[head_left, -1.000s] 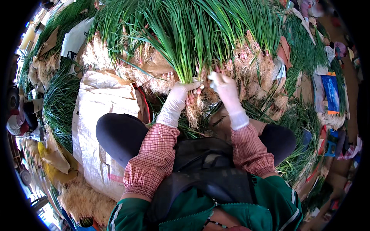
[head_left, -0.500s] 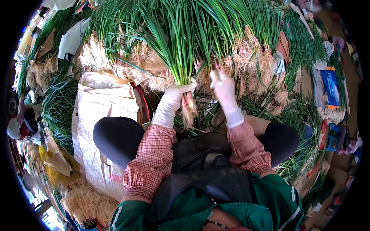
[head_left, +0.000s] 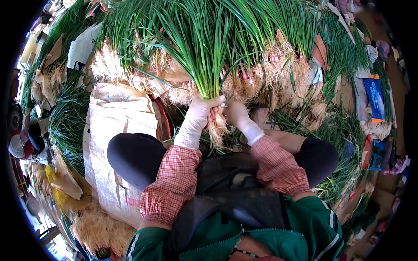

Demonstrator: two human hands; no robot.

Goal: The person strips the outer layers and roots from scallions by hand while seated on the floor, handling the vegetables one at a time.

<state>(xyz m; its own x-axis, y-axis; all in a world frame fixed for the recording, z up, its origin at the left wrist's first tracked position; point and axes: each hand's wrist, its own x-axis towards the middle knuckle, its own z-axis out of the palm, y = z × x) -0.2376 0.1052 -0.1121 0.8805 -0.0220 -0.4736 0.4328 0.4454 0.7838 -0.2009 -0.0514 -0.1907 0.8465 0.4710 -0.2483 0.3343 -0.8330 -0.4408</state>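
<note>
In front of my lap, my gloved left hand (head_left: 200, 109) is closed around a bunch of spring onions (head_left: 207, 80). Their long green leaves point away from me, and the pale roots hang below my fist. My gloved right hand (head_left: 237, 114) is close beside the left at the base of the bunch. Motion smears it, and its fingers are mostly hidden, so I cannot see whether it grips anything. Just beyond both hands lies a broad pile of spring onions (head_left: 278, 54), with pinkish bulbs and tangled roots facing me.
A pale woven sack (head_left: 119, 113) lies left of my knee. Loose green leaves (head_left: 335, 152) cover the floor at right, near a blue packet (head_left: 374, 98). More rooted onions (head_left: 100, 226) lie at the lower left, below a yellow bag (head_left: 65, 187).
My right hand has moved from the pile's roots down and left to the bunch. My left hand has shifted slightly right, still holding the bunch.
</note>
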